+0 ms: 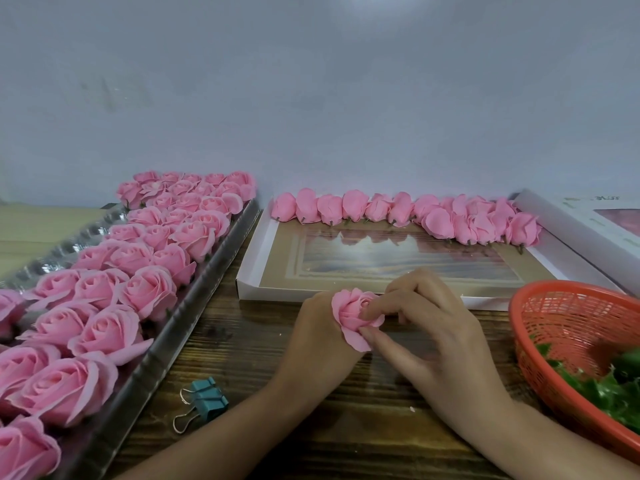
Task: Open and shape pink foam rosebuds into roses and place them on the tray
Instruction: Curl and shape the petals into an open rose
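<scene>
— Why curled round the base, left hand (322,336), centre frame?
— Steadies the rosebud (351,310) for opening, a petal (356,337) pinched outward by the right hand (433,327). Placing next: tray (188,304) at frame left.

L hand (320,336) sits just below frame centre, fingers curled round a pink rose (351,311) from underneath. R hand (440,337) at its 3 o'clock, back up, thumb + index pinching an outer petal, other fingers bent. L forearm enters from 7 o'clock, R forearm from 5 o'clock; wrists apart.
</scene>
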